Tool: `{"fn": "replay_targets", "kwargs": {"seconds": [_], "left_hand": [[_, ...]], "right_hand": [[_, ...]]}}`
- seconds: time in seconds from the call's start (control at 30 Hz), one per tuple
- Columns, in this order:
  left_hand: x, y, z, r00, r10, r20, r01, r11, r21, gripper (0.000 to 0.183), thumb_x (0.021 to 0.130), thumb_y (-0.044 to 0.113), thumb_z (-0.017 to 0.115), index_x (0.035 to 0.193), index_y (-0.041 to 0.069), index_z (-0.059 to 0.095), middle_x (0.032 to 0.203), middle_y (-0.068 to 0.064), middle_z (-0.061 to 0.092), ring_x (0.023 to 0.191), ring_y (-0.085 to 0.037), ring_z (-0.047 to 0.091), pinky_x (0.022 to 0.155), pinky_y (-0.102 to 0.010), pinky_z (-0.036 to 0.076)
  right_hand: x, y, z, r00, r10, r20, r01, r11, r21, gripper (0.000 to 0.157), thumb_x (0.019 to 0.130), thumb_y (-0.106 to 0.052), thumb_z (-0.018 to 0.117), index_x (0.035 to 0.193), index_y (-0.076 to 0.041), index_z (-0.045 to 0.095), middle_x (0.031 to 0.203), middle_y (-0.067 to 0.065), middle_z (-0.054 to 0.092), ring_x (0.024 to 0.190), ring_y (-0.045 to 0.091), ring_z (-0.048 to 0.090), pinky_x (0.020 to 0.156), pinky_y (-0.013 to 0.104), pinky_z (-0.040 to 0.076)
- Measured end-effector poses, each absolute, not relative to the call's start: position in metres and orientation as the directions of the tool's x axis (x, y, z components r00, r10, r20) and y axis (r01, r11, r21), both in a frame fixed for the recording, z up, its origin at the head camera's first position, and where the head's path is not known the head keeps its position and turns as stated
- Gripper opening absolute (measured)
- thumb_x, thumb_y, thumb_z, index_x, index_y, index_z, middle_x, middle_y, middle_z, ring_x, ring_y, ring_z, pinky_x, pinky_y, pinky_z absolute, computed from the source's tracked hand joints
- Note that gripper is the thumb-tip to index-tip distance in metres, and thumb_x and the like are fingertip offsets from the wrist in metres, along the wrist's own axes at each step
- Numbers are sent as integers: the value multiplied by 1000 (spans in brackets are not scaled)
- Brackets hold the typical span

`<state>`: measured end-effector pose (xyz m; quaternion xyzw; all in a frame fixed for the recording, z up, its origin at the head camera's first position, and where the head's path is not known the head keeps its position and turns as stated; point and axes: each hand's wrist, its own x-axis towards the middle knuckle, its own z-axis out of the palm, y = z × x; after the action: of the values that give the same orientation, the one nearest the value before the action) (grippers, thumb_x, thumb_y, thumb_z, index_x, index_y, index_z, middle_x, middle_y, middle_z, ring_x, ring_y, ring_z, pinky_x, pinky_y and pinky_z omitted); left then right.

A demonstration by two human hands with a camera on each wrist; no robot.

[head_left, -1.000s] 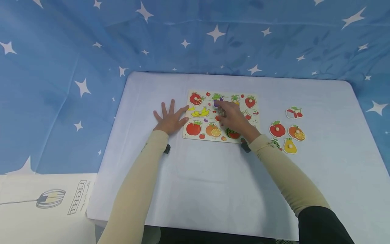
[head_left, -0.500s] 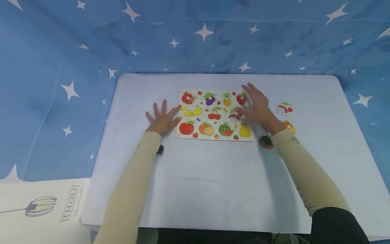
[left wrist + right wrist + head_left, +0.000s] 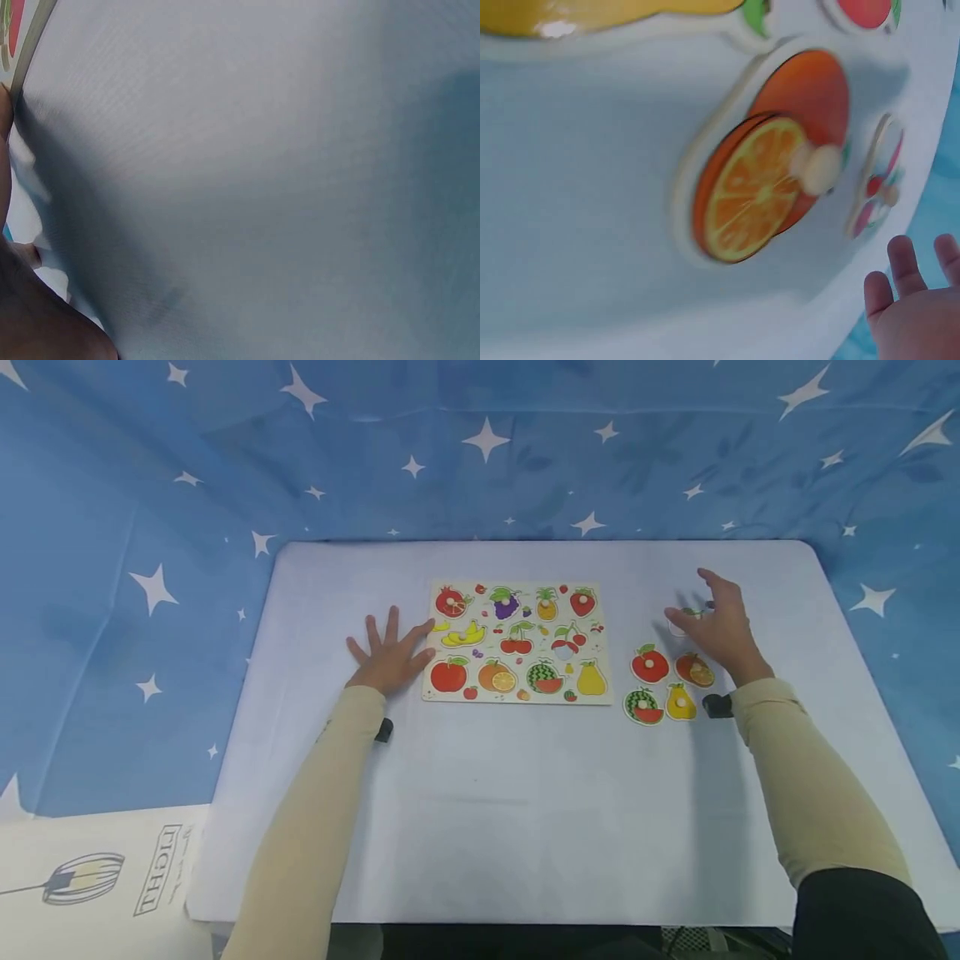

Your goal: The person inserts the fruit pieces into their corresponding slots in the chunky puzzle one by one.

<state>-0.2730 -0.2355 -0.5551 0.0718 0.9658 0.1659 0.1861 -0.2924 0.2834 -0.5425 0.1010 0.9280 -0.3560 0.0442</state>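
My left hand (image 3: 392,660) lies with fingers spread beside the left edge of a fruit puzzle board (image 3: 558,699), thumb and forefinger at its edge. In the left wrist view, part of that hand (image 3: 34,322) shows by the board's corner. My right hand (image 3: 722,631) is over the loose knobbed puzzle pieces, fingers apart and gripping nothing. It partly covers the cherry piece, which the right wrist view shows as a cherry piece (image 3: 883,176) ahead of the fingers. Nearer that camera lies the orange piece (image 3: 761,187), its round knob facing up.
An apple piece (image 3: 649,665), a watermelon piece (image 3: 643,707) and a pear piece (image 3: 681,702) lie right of the board. The white-covered table (image 3: 480,843) meets a blue star-patterned cloth (image 3: 525,485) behind. A printed cream cloth (image 3: 105,935) is at lower left.
My right hand has lifted away from the grape picture on the board and moved right to the loose pieces. My left hand stays at the board's edge. The head view has shifted slightly.
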Motion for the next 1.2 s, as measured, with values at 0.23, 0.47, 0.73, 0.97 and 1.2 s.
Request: {"fn": "replay_targets", "kwargs": {"seconds": [0.23, 0.47, 0.73, 0.97, 1.2], "left_hand": [[-276, -238, -560, -914, 204, -351, 73, 933, 352, 71, 110, 53, 47, 173, 35, 19, 177, -16, -19, 156, -51, -25, 116, -79, -13], [-279, -238, -564, -909, 193, -369, 52, 932, 358, 71, 110, 54, 47, 173, 37, 20, 177, -15, -20, 156, -51, -26, 114, -80, -15], [-280, -237, -565, -913, 185, -363, 50, 935, 351, 70, 110, 55, 48, 172, 39, 20, 177, -15, -19, 156, -51, -26, 115, -79, -15], [-282, -236, -564, -915, 188, -357, 55, 935, 351, 72, 109, 55, 49, 172, 38, 20, 178, -15, -18, 157, -50, -25, 115, -79, -14], [-280, -238, -566, -917, 182, -354, 54, 938, 343, 71, 109, 55, 48, 172, 38, 20, 178, -14, -18, 157, -49, -26, 116, -78, -14]], "right_hand": [[-289, 288, -553, -965, 233, -118, 253, 725, -641, 80, 108, -26, 65, 172, -10, 20, 158, 33, 34, 136, 51, 45, 112, 63, 45], [-293, 279, -565, -946, 310, -90, 295, 716, -633, 72, 106, -11, 59, 169, -3, 25, 142, 35, 53, 125, 48, 54, 109, 61, 48], [-299, 274, -570, -913, 388, -123, 377, 692, -616, 68, 107, -8, 50, 168, -1, 21, 138, 35, 54, 118, 46, 55, 107, 58, 50], [-298, 269, -560, -918, 381, -108, 361, 693, -624, 70, 107, -6, 53, 169, -4, 21, 140, 33, 56, 124, 45, 55, 111, 56, 48], [-299, 244, -549, -960, 279, -10, 215, 713, -668, 70, 102, -1, 57, 166, -1, 29, 127, 30, 63, 112, 43, 62, 101, 56, 52]]}}
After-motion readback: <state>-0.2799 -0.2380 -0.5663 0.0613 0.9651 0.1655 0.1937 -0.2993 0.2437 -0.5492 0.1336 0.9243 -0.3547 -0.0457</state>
